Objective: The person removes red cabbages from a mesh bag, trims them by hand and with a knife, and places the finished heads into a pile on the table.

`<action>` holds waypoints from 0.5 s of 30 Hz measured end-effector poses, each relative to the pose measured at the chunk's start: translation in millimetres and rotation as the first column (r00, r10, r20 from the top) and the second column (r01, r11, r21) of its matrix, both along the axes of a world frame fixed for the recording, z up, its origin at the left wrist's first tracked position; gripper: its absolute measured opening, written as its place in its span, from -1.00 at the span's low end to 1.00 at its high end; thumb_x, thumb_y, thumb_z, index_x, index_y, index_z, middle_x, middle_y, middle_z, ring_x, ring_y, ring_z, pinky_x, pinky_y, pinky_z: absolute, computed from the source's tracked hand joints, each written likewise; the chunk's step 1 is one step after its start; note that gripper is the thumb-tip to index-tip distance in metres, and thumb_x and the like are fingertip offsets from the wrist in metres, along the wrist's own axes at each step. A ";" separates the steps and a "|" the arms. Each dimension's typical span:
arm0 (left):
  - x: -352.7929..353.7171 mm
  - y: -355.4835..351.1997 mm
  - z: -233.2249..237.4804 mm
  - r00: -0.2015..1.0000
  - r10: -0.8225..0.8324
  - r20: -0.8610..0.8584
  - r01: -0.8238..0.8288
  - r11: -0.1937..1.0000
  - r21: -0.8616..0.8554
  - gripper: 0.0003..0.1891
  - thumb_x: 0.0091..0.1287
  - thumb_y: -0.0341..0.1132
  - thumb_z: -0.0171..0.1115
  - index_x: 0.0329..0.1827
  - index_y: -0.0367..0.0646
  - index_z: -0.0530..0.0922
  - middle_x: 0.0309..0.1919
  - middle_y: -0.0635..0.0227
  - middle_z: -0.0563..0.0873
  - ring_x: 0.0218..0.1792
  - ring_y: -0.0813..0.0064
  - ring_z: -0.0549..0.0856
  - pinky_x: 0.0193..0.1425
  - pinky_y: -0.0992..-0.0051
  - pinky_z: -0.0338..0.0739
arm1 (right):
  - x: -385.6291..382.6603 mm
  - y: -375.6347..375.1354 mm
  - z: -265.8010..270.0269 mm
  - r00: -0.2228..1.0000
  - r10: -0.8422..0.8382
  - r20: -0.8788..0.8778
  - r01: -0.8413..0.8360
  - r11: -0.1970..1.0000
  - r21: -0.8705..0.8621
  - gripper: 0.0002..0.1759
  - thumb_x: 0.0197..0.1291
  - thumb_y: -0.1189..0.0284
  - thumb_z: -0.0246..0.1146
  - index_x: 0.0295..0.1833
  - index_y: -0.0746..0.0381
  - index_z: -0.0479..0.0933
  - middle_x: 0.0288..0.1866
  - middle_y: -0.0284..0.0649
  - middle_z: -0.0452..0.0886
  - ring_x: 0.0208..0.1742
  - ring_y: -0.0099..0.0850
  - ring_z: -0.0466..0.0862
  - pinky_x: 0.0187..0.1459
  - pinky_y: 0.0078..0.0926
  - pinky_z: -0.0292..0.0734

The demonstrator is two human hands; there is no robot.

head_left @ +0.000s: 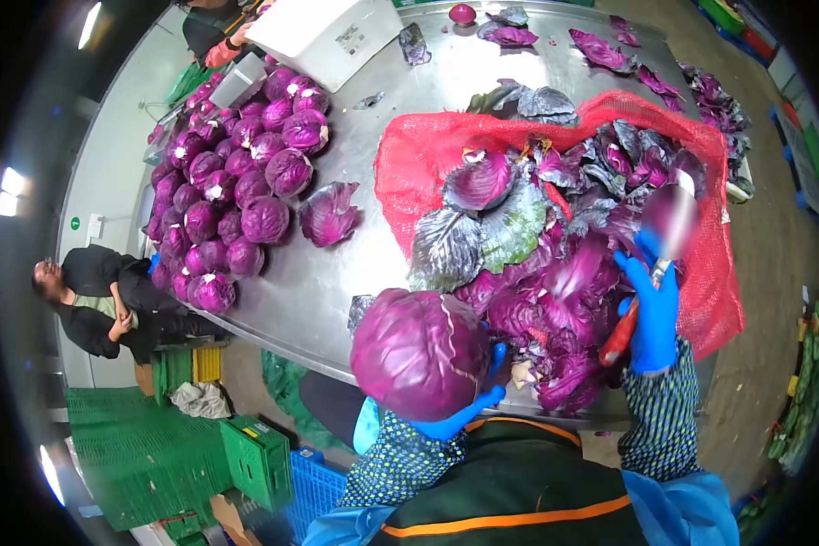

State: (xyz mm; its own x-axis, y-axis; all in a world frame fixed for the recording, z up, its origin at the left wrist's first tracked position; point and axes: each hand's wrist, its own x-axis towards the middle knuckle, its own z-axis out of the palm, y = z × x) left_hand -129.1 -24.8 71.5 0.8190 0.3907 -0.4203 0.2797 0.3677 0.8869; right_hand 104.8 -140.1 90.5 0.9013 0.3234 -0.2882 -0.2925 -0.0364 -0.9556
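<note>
In the head view, my left hand (460, 420), in a blue glove, supports a large red cabbage (414, 355) from below and behind. A pale vein crosses the cabbage's outer leaf. My right hand (655, 318), also gloved in blue, grips a knife (618, 339) by its red handle, its blade pointing up and away from me. Loose purple cabbage leaves (564, 296) are heaped between my hands. Under them lies a red mesh sack (409, 173), with dark outer leaves (446, 246) on top.
A pile of trimmed red cabbages (200, 223) covers the left of the steel table (318, 291). Beyond it, a person's hand (239, 35) touches a white crate (323, 36). Another person (100, 300) stands at left. Green crates (255, 460) stand on the floor.
</note>
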 end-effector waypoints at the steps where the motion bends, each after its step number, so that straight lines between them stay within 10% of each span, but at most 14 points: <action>1: 2.5 1.9 0.6 0.997 0.008 0.072 -0.012 0.999 0.051 -0.28 0.25 0.04 0.15 0.42 0.04 0.12 0.35 0.20 0.27 0.35 0.21 0.29 0.39 0.06 0.16 | -10.1 2.2 1.9 0.976 0.192 -0.106 -0.190 0.981 0.035 -0.52 0.14 0.42 0.27 0.18 0.23 0.35 -0.18 -0.39 0.50 -0.40 -0.68 0.51 -0.51 -0.73 0.38; 4: 8.4 22.1 11.8 0.968 0.129 0.216 -0.084 0.975 -0.207 -0.19 0.18 0.07 0.21 0.44 0.00 0.09 0.35 0.19 0.27 0.36 0.22 0.28 0.40 0.10 0.17 | -60.5 3.9 15.6 0.660 0.725 -0.195 -0.611 0.670 0.422 -0.28 0.11 0.51 0.30 0.39 0.24 0.18 0.25 -0.25 0.38 0.06 -0.52 0.52 -0.13 -0.62 0.53; 6: 9.0 43.3 13.7 0.889 0.277 0.365 -0.030 0.831 -0.556 -0.13 0.14 0.09 0.25 0.45 -0.04 0.07 0.35 0.18 0.27 0.36 0.23 0.28 0.41 0.13 0.18 | -61.6 12.2 18.5 0.618 0.726 -0.301 -0.544 0.671 0.503 -0.18 0.06 0.61 0.31 0.43 0.22 0.11 0.44 -0.15 0.16 0.34 -0.35 0.33 0.26 -0.42 0.32; 7: 5.4 49.1 14.5 0.861 0.265 0.433 0.074 0.778 -0.624 -0.10 0.12 0.11 0.28 0.45 -0.05 0.06 0.35 0.17 0.27 0.36 0.23 0.28 0.41 0.14 0.18 | -67.7 13.3 -5.2 0.753 0.653 0.085 -0.624 0.667 0.406 -0.24 0.05 0.65 0.30 0.39 0.24 0.18 0.44 -0.09 0.17 0.44 -0.30 0.19 0.38 -0.32 0.10; 8: 3.4 54.1 11.0 0.866 0.245 0.437 0.114 0.754 -0.647 -0.07 0.10 0.12 0.30 0.46 -0.07 0.05 0.35 0.17 0.27 0.36 0.23 0.28 0.41 0.15 0.18 | -69.7 13.2 -25.7 0.752 0.655 0.081 -0.625 0.668 0.403 -0.24 0.05 0.65 0.30 0.39 0.24 0.18 0.44 -0.09 0.17 0.44 -0.30 0.19 0.38 -0.32 0.10; 9: 3.3 51.7 14.4 0.953 0.303 -0.032 -0.278 0.824 -0.493 0.06 -0.05 0.06 0.44 0.45 -0.15 0.02 0.34 0.18 0.27 0.35 0.22 0.29 0.40 0.20 0.20 | -73.2 6.7 -44.4 0.731 0.675 0.103 -0.663 0.666 0.341 -0.24 0.02 0.68 0.30 0.37 0.25 0.19 0.44 -0.09 0.18 0.44 -0.34 0.20 0.38 -0.33 0.10; 15: -7.4 39.2 -84.8 1.000 -0.004 0.025 -0.006 0.930 0.368 0.19 -0.29 -0.31 0.63 0.42 -0.21 -0.01 0.34 0.15 0.21 0.33 0.25 0.28 0.41 0.28 0.17 | -67.5 -23.1 -88.8 0.837 0.535 -0.112 -0.516 0.841 0.160 -0.60 0.25 0.57 0.12 0.20 0.29 0.30 0.08 -0.22 0.45 0.02 -0.53 0.45 0.09 -0.49 0.40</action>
